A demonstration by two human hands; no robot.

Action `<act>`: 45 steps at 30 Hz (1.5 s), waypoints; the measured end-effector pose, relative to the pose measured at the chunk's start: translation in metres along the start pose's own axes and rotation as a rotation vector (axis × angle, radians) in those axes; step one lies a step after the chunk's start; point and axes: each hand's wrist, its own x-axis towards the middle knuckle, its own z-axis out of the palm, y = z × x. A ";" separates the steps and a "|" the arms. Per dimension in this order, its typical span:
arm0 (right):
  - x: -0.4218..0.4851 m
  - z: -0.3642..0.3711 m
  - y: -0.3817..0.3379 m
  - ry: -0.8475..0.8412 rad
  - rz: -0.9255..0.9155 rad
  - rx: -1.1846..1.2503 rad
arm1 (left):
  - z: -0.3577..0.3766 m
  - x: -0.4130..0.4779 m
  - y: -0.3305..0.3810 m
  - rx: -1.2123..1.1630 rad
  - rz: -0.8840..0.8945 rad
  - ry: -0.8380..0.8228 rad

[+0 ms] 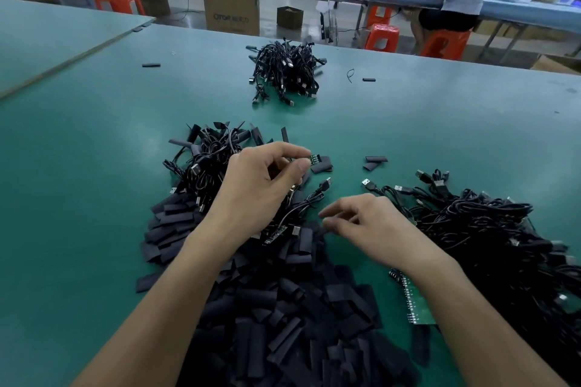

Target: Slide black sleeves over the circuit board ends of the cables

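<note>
My left hand (264,185) pinches the small green circuit board end (314,158) of a black cable between thumb and forefinger, above the table. A flat black sleeve (322,164) lies on the table just right of that board. My right hand (361,223) hovers lower, its fingers loosely curled over the top of a large heap of black sleeves (283,308); whether it holds one I cannot tell. Another cable with a bare board (275,234) lies under my left wrist.
A pile of cables (490,229) lies on the right, another pile (210,160) behind my left hand, and a far bundle (287,71) mid-table. A green board strip (415,305) lies under my right forearm. Loose sleeves (375,162) dot the green table (94,151). A person sits at a far bench.
</note>
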 end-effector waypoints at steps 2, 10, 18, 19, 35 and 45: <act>0.000 0.005 -0.002 0.018 -0.002 -0.173 | 0.000 0.000 0.000 0.024 -0.010 0.013; 0.006 0.022 -0.009 -0.056 0.042 -0.255 | 0.000 0.001 -0.002 0.005 -0.037 0.025; 0.009 0.022 -0.007 -0.113 0.099 -0.157 | 0.000 0.001 -0.001 -0.006 -0.040 0.002; 0.009 0.021 -0.006 -0.126 0.104 -0.134 | 0.000 0.001 -0.001 -0.007 -0.040 0.000; 0.004 0.007 -0.016 -0.105 0.044 -0.008 | 0.000 0.002 -0.004 0.004 -0.033 -0.021; 0.003 -0.006 -0.017 0.065 -0.082 0.179 | 0.001 0.001 -0.002 0.009 -0.030 -0.043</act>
